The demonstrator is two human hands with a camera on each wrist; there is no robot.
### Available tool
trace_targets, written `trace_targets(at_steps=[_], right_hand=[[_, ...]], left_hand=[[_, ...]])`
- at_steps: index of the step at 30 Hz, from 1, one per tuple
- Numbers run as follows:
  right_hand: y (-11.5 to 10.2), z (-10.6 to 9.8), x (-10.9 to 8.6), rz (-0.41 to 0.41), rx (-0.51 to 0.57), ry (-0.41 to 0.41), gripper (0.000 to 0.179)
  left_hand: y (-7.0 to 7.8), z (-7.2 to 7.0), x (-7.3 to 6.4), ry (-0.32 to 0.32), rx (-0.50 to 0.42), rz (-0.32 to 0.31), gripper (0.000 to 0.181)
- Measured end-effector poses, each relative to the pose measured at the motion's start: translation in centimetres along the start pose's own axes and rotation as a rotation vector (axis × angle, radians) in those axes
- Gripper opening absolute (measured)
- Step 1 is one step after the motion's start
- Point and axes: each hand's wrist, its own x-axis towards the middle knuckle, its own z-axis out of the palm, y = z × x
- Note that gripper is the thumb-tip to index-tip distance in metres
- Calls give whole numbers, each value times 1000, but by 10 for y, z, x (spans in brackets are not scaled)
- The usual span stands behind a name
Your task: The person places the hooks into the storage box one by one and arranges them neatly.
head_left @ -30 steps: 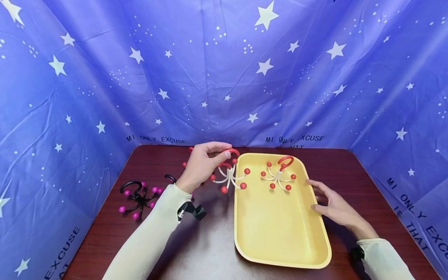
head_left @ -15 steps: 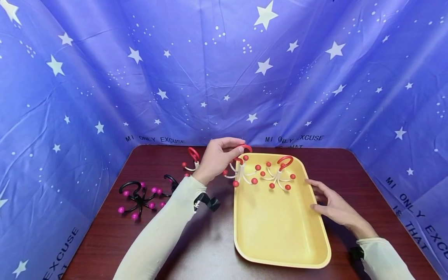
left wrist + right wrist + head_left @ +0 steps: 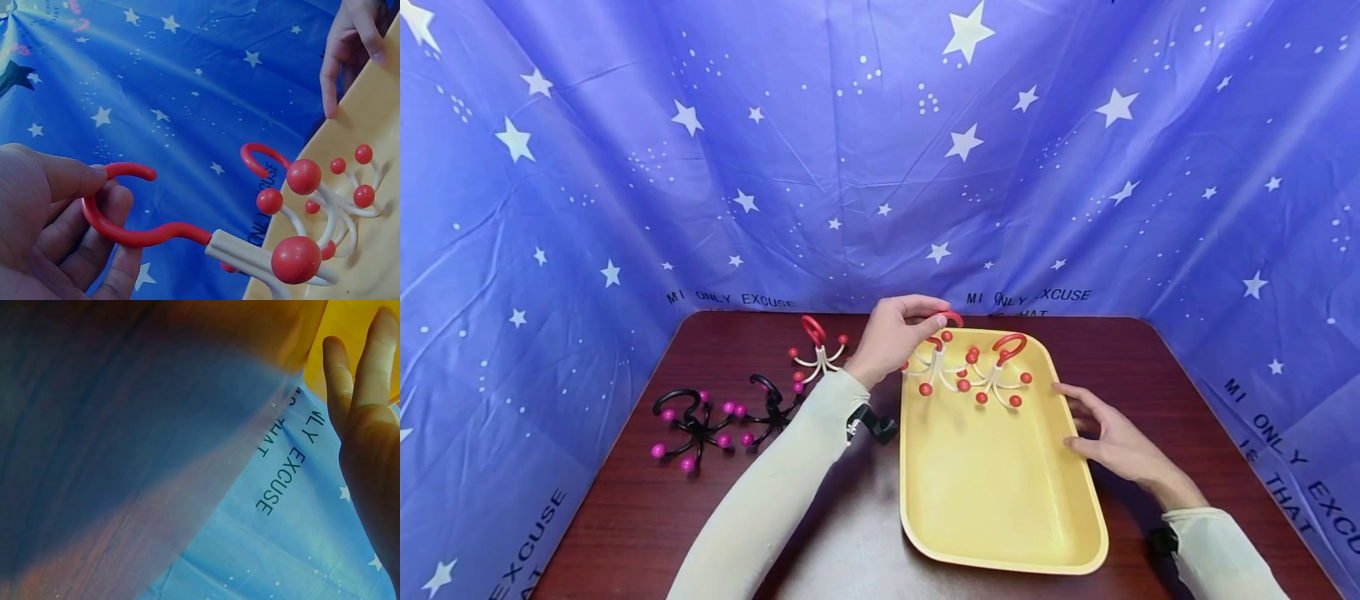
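Note:
My left hand (image 3: 897, 337) pinches the red hook of a white multi-arm hanging hook (image 3: 232, 247) with red ball tips, between thumb and fingers. It hangs over the far left part of a yellow tray (image 3: 981, 492). A matching red-and-white hook (image 3: 997, 379) lies in the tray just right of it, and the two overlap in the left wrist view. My right hand (image 3: 1118, 442) touches the tray's right side with fingers extended, as the right wrist view also shows against the yellow wall.
Left of the tray, another red-and-white hook (image 3: 820, 354) stands on the dark wooden table (image 3: 625, 517), partly behind my left arm. Two black hooks with pink ball tips, one at the left (image 3: 698, 429) and one nearer the arm, sit there too. A starry blue curtain (image 3: 850, 167) surrounds the table.
My left hand has moved right with the held hook, from the tray's left edge to over its far end. The table hooks behind my arm have come more into view. My right hand stays put.

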Motion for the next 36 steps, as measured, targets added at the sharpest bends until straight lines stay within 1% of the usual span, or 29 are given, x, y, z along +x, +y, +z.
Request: trace_targets(at_steps=[5, 11, 15, 27, 31, 36], right_hand=[[1, 0, 0, 0, 6, 1, 78], [2, 0, -1, -7, 2, 2, 78], [2, 0, 0, -11, 3, 0, 78], [1, 0, 1, -4, 9, -3, 78], [1, 0, 0, -5, 23, -4, 78], [2, 0, 0, -12, 31, -6, 78]], left_hand=[[-9, 9, 5, -7, 19, -6, 22], [-17, 16, 7, -12, 55, -43, 20], [-21, 20, 7, -10, 77, -56, 19], [-33, 34, 10, -20, 92, -75, 18], [-40, 37, 10, -23, 95, -87, 18], [-47, 38, 10, -15, 123, -97, 18]])
